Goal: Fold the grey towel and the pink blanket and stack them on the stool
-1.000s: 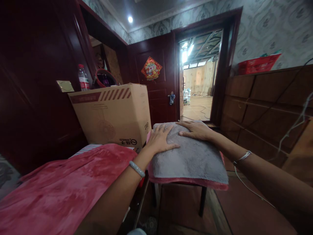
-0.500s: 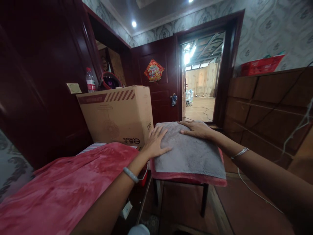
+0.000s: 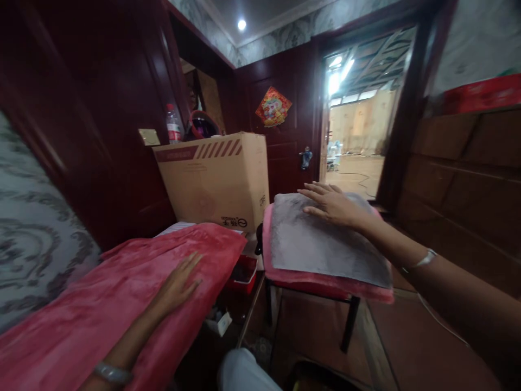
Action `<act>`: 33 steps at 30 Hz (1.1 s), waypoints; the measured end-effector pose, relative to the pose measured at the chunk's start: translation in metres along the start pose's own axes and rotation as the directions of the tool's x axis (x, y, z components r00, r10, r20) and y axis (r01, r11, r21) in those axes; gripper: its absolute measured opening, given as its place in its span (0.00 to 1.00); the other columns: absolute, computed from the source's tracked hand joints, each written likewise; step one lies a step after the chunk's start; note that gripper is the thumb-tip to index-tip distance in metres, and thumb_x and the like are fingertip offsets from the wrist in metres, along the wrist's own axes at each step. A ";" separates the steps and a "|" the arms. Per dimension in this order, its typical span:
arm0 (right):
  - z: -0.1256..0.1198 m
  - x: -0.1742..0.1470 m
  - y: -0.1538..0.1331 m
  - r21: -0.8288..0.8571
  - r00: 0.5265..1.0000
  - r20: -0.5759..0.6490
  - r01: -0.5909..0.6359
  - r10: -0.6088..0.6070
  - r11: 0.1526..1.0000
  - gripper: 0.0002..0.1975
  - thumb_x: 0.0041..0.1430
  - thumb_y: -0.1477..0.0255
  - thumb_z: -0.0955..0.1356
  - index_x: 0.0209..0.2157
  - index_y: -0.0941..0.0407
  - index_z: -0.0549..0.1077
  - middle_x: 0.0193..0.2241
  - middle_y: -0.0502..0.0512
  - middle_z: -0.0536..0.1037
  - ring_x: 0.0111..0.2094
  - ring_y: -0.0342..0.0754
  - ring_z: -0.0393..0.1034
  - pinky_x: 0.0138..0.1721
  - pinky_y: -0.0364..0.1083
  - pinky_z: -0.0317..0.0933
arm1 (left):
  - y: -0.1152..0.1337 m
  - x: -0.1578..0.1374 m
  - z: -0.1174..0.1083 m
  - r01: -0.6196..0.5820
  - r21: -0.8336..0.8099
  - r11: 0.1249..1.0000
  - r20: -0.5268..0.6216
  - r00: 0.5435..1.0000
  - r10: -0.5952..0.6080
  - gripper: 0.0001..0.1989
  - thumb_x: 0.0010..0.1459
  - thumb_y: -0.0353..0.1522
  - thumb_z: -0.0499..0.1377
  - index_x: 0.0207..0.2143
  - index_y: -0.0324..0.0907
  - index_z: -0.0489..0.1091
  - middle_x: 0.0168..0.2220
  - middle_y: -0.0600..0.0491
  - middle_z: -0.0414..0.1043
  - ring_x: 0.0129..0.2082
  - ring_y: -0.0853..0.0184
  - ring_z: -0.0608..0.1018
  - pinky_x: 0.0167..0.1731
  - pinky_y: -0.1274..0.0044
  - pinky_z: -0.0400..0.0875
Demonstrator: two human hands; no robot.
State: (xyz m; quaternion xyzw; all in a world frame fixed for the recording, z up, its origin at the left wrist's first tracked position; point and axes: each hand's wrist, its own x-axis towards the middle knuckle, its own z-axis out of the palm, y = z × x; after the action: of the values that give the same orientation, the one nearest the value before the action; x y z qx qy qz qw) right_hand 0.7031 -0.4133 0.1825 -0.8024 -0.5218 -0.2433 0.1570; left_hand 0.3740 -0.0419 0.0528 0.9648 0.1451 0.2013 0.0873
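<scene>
My left hand (image 3: 179,285) is open at the near left, fingers stretched over a pink plush cloth (image 3: 118,288) that is spread on a raised surface. A grey plush cloth (image 3: 309,244) lies flat on a stool, with a pink cloth edge (image 3: 325,287) showing beneath it. Over the far part of the grey cloth is my right hand (image 3: 331,203), open with its fingers apart and holding nothing. Whether its palm presses on the cloth I cannot tell. Dark legs (image 3: 349,326) of the stool reach the floor.
A large cardboard box (image 3: 215,184) stands behind the pink cloth, with a plastic bottle (image 3: 172,127) on top. A red bin (image 3: 246,274) and a small white box (image 3: 222,323) sit low between the cloth and stool. Wooden drawers (image 3: 443,174) line the right wall.
My left hand has left the grey cloth and moved left over the pink plush cloth. My right hand stays over the grey cloth's far part. The whole view has shifted left.
</scene>
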 end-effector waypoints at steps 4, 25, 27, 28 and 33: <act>0.008 -0.003 -0.078 0.218 0.973 -0.037 0.229 -0.227 0.949 0.28 0.66 0.55 0.61 0.65 0.47 0.64 0.66 0.57 0.64 0.66 0.64 0.55 0.65 0.67 0.49 | -0.055 -0.084 -0.024 0.325 0.075 0.943 -0.060 0.945 -0.321 0.34 0.56 0.43 0.52 0.64 0.41 0.62 0.65 0.46 0.64 0.67 0.53 0.63 0.67 0.61 0.55; 0.250 0.030 -0.458 0.663 0.627 0.206 0.475 -0.751 0.578 0.33 0.68 0.60 0.61 0.70 0.55 0.54 0.70 0.63 0.54 0.70 0.58 0.47 0.68 0.61 0.45 | -0.052 -0.348 -0.053 0.785 0.519 0.339 -0.198 0.496 -0.845 0.28 0.67 0.39 0.47 0.68 0.41 0.58 0.70 0.40 0.52 0.70 0.48 0.56 0.64 0.51 0.52; 0.267 0.029 -0.473 0.618 0.645 0.250 0.468 -0.722 0.632 0.32 0.68 0.59 0.60 0.70 0.53 0.53 0.71 0.62 0.51 0.71 0.60 0.43 0.68 0.64 0.42 | -0.051 -0.350 -0.051 0.790 0.505 0.348 -0.207 0.502 -0.840 0.28 0.68 0.39 0.48 0.68 0.42 0.58 0.70 0.41 0.53 0.70 0.48 0.56 0.64 0.50 0.52; 0.276 0.027 -0.477 0.595 0.649 0.274 0.465 -0.709 0.656 0.32 0.69 0.59 0.59 0.70 0.52 0.53 0.71 0.62 0.50 0.71 0.60 0.42 0.67 0.66 0.41 | -0.051 -0.352 -0.050 0.792 0.498 0.353 -0.208 0.504 -0.838 0.28 0.68 0.39 0.48 0.68 0.43 0.58 0.70 0.41 0.53 0.70 0.48 0.56 0.64 0.50 0.51; 0.318 0.015 -0.475 0.543 0.680 0.266 0.480 -0.683 0.689 0.31 0.69 0.56 0.57 0.70 0.47 0.53 0.71 0.56 0.51 0.71 0.60 0.42 0.67 0.67 0.39 | -0.049 -0.357 -0.043 0.807 0.456 0.375 -0.216 0.509 -0.833 0.28 0.67 0.39 0.50 0.68 0.45 0.58 0.70 0.43 0.53 0.70 0.49 0.55 0.65 0.51 0.50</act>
State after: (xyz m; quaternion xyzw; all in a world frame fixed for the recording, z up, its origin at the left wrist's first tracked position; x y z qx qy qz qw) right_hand 0.3459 -0.0484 -0.0749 -0.5647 -0.8163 0.0327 0.1167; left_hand 0.0306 -0.1033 -0.0489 0.7555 0.6479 0.0617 -0.0754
